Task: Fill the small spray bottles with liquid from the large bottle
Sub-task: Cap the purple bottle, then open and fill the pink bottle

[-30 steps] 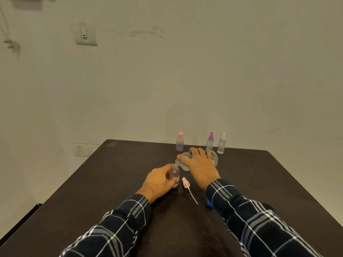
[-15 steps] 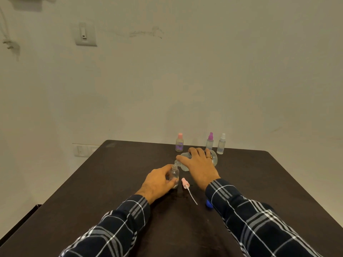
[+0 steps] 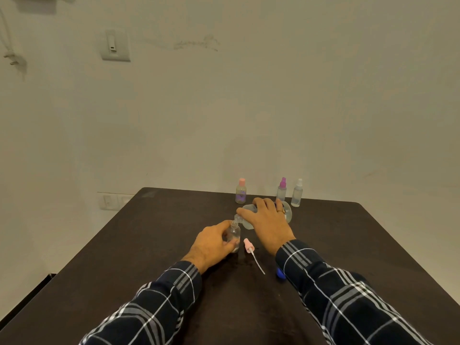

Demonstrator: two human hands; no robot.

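My left hand (image 3: 213,244) grips a small clear spray bottle (image 3: 234,235) that stands upright and uncapped on the dark table (image 3: 149,245). My right hand (image 3: 267,222) holds the large clear bottle (image 3: 286,211) tipped on its side, its mouth right over the small bottle's neck. A pink spray head with its dip tube (image 3: 251,250) lies on the table just right of the small bottle. A blue cap (image 3: 280,272) lies partly hidden under my right sleeve.
Three small capped spray bottles stand at the table's far edge: one with a pink cap (image 3: 241,191), one with a purple cap (image 3: 281,189), one with a white cap (image 3: 297,192). A wall stands close behind the table.
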